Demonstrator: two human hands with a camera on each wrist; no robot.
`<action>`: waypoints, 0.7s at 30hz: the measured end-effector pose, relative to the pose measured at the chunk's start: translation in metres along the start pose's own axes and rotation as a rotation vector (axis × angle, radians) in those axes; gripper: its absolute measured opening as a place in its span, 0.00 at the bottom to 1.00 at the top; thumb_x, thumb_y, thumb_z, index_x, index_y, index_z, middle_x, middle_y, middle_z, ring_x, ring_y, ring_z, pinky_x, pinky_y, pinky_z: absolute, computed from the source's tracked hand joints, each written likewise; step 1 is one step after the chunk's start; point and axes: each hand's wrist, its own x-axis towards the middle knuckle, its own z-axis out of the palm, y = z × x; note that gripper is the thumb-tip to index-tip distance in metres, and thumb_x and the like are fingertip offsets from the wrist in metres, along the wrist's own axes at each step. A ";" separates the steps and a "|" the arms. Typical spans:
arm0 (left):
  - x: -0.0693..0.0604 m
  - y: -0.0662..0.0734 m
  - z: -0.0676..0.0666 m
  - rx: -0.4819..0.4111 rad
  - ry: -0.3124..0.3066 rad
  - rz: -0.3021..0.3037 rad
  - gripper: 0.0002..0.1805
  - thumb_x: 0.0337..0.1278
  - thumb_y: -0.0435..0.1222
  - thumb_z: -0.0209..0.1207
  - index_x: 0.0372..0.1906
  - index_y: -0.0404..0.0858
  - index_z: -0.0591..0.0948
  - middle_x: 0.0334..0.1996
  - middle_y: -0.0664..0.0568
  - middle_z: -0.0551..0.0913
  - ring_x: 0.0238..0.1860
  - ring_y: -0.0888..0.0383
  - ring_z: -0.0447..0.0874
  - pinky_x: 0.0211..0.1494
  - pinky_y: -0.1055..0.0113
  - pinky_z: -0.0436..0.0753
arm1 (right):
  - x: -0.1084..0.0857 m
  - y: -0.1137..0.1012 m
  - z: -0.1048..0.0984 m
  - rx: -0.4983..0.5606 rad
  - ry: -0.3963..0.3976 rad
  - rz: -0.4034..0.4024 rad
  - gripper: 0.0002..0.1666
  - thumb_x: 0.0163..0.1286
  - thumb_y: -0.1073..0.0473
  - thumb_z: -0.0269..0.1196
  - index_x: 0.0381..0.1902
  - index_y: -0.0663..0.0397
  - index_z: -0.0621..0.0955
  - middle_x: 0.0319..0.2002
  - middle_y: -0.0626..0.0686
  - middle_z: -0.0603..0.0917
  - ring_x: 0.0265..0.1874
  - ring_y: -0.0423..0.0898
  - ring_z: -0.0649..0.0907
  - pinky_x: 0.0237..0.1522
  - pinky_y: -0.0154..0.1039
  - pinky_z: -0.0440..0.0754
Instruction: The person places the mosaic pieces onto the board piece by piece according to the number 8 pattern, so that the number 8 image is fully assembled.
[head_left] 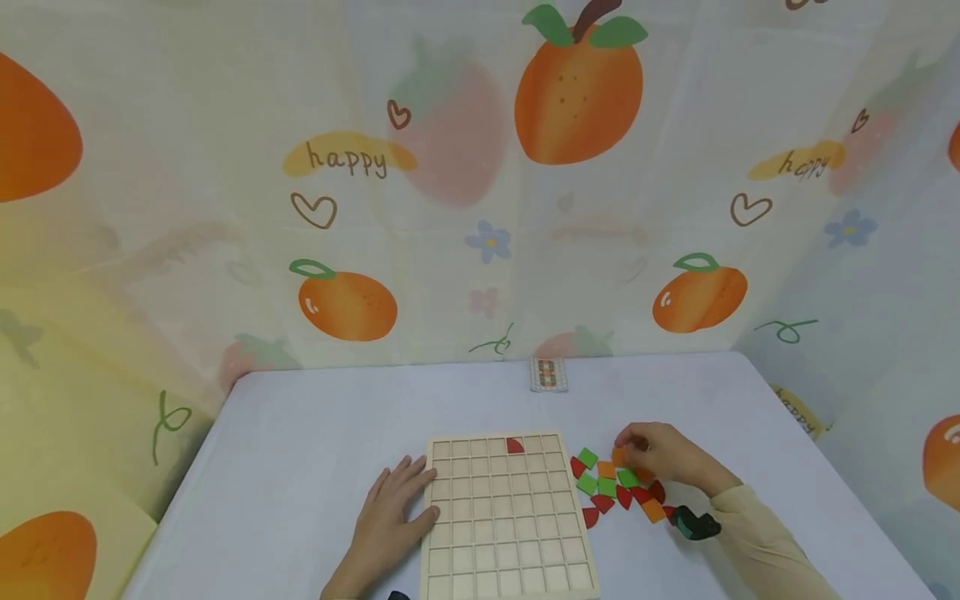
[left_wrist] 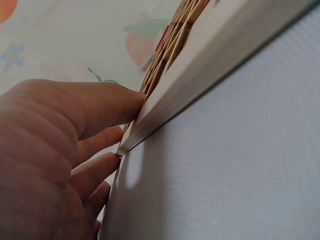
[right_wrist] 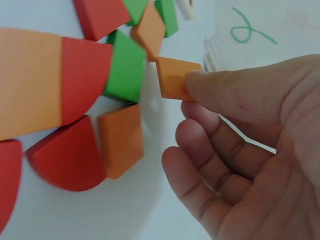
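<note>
A wooden grid board (head_left: 486,533) lies on the table, with a red quarter-circle piece (head_left: 514,446) in one of its top-row compartments. My left hand (head_left: 392,515) rests against the board's left edge, fingers spread. In the left wrist view, the thumb (left_wrist: 107,102) touches the rim and other fingertips meet the side. My right hand (head_left: 663,452) is over the far side of a group of loose pieces. Between thumb and fingers it pinches an orange square tile (right_wrist: 175,77). Beside that hand lie a green square (right_wrist: 126,67) and a red quarter-circle (right_wrist: 70,155).
Loose red, green and orange pieces (head_left: 607,487) lie right of the board, close together and partly touching. A small patterned card or packet (head_left: 548,375) sits at the table's back edge. Behind hangs a fruit-printed curtain (head_left: 465,250).
</note>
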 end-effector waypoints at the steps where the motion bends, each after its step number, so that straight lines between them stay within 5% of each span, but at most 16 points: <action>1: 0.000 0.000 0.000 0.002 -0.003 -0.003 0.27 0.55 0.42 0.69 0.62 0.44 0.81 0.72 0.47 0.74 0.78 0.42 0.63 0.82 0.38 0.51 | 0.001 -0.001 -0.001 0.003 0.005 -0.009 0.06 0.69 0.65 0.62 0.43 0.55 0.83 0.35 0.48 0.82 0.37 0.45 0.77 0.35 0.34 0.81; 10: 0.000 0.000 -0.001 -0.003 -0.003 0.004 0.26 0.56 0.42 0.68 0.62 0.45 0.81 0.72 0.47 0.75 0.77 0.42 0.63 0.81 0.38 0.51 | 0.013 -0.016 -0.011 0.019 0.096 -0.124 0.03 0.71 0.60 0.64 0.39 0.52 0.84 0.34 0.46 0.85 0.34 0.41 0.78 0.33 0.30 0.80; 21: 0.000 0.001 0.000 -0.019 0.014 0.016 0.27 0.55 0.41 0.69 0.62 0.44 0.81 0.71 0.47 0.75 0.77 0.41 0.64 0.81 0.37 0.52 | 0.031 -0.049 -0.021 0.047 0.173 -0.180 0.05 0.72 0.59 0.64 0.41 0.53 0.85 0.37 0.48 0.88 0.36 0.41 0.81 0.42 0.33 0.83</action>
